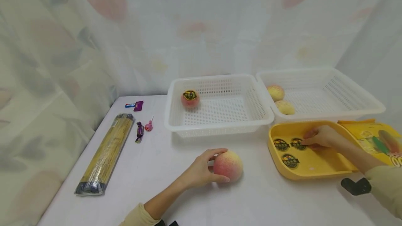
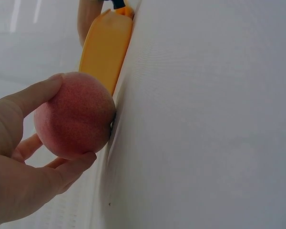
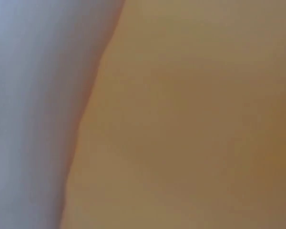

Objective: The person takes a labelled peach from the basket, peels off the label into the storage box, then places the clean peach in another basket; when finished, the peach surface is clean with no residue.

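Observation:
A pink and yellow peach [image 1: 228,166] sits on the white table in the head view. My left hand [image 1: 202,170] grips it from the left, thumb on the near side and fingers over the far side. The left wrist view shows the same peach [image 2: 76,115] in that hand. Over the yellow tray [image 1: 323,174], my right hand [image 1: 323,137] pinches the edge of a round black and gold sticker [image 1: 297,144]. Two similar stickers, an upper-left one [image 1: 281,144] and a lower one [image 1: 290,161], lie in the tray. Blur in the right wrist view hides the fingertips.
Behind the peach stands a white basket [image 1: 216,128] holding a peach with a sticker [image 1: 190,99]. Another white basket [image 1: 345,116] at right holds two yellowish peaches [image 1: 284,107]. A packet of sticks [image 1: 106,154], wrapped candies [image 1: 139,132] and a lollipop [image 1: 148,126] lie at left.

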The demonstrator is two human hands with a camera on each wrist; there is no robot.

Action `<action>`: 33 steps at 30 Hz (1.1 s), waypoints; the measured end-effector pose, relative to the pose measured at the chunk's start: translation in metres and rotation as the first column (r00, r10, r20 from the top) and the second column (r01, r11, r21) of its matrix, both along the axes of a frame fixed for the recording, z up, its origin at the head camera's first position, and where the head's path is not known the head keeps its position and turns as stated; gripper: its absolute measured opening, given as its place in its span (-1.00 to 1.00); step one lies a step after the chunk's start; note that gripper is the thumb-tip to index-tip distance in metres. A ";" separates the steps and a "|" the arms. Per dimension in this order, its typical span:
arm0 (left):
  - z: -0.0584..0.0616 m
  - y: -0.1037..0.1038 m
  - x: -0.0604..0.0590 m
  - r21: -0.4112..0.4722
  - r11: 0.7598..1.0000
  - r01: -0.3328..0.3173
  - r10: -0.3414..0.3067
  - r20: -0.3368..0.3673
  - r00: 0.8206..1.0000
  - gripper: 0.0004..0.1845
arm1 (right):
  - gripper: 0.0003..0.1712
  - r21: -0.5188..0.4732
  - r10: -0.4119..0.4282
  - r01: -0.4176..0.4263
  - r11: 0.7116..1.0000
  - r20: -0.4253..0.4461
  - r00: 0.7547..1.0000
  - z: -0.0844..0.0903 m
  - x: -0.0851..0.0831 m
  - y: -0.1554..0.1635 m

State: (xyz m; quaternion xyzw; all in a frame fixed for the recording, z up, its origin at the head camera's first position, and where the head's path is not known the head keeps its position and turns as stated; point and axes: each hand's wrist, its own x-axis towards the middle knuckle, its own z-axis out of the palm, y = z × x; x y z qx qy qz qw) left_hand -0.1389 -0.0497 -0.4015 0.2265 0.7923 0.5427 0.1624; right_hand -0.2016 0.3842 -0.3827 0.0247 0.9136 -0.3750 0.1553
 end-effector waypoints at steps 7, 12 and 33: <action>0.000 0.000 -0.001 0.000 1.000 0.003 -0.003 -0.014 1.000 -0.20 | -0.37 -0.162 0.063 -0.053 0.985 0.057 0.996 0.025 0.000 -0.005; 0.001 0.000 -0.002 0.008 1.000 0.005 -0.004 -0.019 1.000 -0.20 | -0.34 -0.375 0.171 -0.102 0.921 0.155 0.973 0.052 0.004 -0.027; -0.002 0.002 -0.001 0.040 0.999 0.015 -0.014 -0.008 1.000 -0.22 | -0.23 -0.516 0.391 -0.237 0.823 0.211 0.896 0.025 0.034 -0.186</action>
